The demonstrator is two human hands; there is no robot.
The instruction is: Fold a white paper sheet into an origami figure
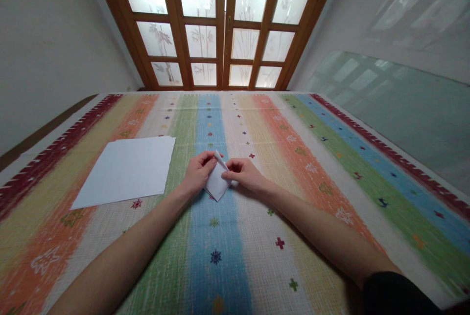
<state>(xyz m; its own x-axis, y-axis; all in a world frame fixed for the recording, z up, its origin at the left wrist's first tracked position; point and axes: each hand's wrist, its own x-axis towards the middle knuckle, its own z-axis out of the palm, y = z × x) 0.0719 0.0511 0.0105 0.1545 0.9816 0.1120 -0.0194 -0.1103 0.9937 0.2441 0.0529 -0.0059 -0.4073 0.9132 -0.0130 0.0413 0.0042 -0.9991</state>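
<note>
A small piece of folded white paper (217, 186) is held just above or on the blue stripe of the tablecloth, one corner pointing toward me. My left hand (200, 170) grips its left side, thumb on top and fingers behind. On the opposite side my right hand (245, 173) pinches the paper between thumb and curled fingers. Between the two hands a narrow flap at the top stands up, tilted. The fingertips behind the paper are partly hidden.
White paper sheets (127, 170) lie in a stack to the left. A striped, patterned tablecloth (216, 276) covers the table. Beyond its far edge stand wooden doors (222, 26) with frosted panes. A glass panel (396, 100) leans along the right wall.
</note>
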